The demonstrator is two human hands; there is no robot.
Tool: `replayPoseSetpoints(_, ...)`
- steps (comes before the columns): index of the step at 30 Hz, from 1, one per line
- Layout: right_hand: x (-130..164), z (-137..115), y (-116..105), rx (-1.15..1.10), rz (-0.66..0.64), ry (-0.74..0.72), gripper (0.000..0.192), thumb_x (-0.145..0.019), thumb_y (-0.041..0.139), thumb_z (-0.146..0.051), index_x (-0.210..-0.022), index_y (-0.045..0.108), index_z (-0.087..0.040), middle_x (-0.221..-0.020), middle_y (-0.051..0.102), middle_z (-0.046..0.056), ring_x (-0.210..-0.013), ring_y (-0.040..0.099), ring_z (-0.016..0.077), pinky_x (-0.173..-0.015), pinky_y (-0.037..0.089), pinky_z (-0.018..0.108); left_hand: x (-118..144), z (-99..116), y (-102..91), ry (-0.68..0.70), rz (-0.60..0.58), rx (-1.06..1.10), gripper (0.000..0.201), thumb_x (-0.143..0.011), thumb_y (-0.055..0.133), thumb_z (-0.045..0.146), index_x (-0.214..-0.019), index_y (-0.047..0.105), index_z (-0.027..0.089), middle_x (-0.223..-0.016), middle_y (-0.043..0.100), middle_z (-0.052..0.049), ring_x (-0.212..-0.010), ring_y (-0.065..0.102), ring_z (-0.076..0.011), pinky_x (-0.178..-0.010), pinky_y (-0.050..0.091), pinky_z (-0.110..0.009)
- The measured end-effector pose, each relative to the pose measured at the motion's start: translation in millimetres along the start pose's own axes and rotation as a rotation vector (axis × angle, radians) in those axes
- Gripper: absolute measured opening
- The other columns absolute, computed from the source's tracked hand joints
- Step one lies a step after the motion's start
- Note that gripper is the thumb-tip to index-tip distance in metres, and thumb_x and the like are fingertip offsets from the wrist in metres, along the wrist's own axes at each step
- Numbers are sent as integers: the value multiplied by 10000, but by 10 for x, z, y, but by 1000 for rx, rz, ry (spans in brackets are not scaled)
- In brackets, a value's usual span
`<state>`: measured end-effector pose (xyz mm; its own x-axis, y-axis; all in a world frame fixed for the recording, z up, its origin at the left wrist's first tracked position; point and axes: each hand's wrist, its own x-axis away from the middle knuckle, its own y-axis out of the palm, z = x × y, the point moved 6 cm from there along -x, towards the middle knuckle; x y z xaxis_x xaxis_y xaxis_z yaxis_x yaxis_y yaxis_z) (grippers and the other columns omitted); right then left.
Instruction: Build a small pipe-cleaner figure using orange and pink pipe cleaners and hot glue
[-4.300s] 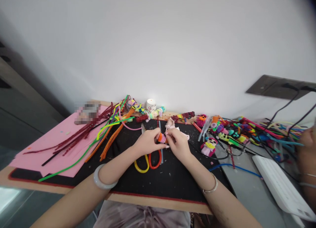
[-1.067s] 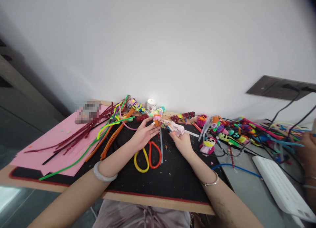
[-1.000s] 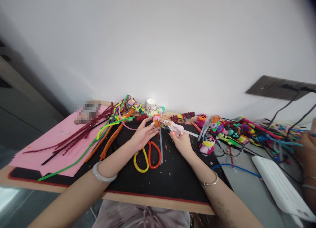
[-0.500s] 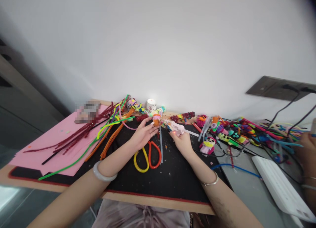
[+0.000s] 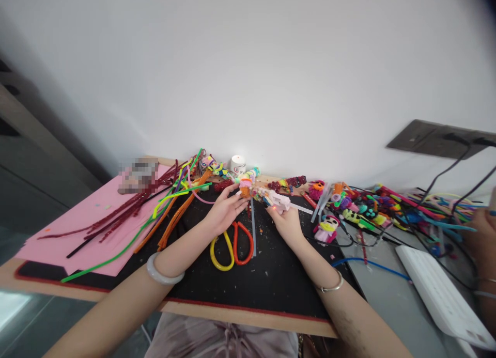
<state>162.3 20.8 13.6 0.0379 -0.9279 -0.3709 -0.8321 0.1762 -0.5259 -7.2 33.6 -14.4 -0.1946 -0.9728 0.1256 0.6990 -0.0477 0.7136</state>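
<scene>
My left hand (image 5: pixel 225 213) pinches a small orange and pink pipe-cleaner figure (image 5: pixel 245 188) above the black mat (image 5: pixel 271 280). My right hand (image 5: pixel 287 224) grips a small pink glue gun (image 5: pixel 276 200), whose nozzle points left at the figure. Just below both hands, scissors (image 5: pixel 232 247) with one yellow and one orange handle lie on the mat.
Loose pipe cleaners (image 5: pixel 170 208) lie over a pink sheet (image 5: pixel 77 229) at the left. Finished figures (image 5: pixel 327 229), cables and more pipe cleaners crowd the right side. A white power strip (image 5: pixel 442 296) sits at the right. Another person's hand (image 5: pixel 480 229) is at the right edge.
Since 4.3 s ago both hands moved away from me toward the wall, and the right hand took up the glue gun. Over the last second they barely moved.
</scene>
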Motion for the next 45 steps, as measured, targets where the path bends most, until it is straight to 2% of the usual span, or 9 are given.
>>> replayPoseSetpoints(19,-4,-11,-15,-12,26,5,200,-718,537,-305,-739,652,-143,-591,622,34,-631,578,205,-536,437,269,-14,3,-11,0,0,24,275,-789,525,71,-1031,503,198,-933,676,-67,-917,642,-162,-962,372,-347)
replayPoseSetpoints(34,0,-5,2,-1,9,5,246,-733,532,-327,-794,660,-125,-656,652,50,-634,587,206,-561,449,282,2,-34,-5,-34,-6,16,296,-780,545,86,-1051,508,200,-949,672,-69,-923,639,-167,-963,366,-354)
replayPoseSetpoints(45,-4,-23,-21,10,24,8,227,-729,530,-319,-750,658,-133,-614,637,42,-610,580,201,-538,435,268,-7,7,-12,-11,23,40,280,-789,512,62,-1036,505,194,-920,682,-60,-913,644,-164,-960,377,-352)
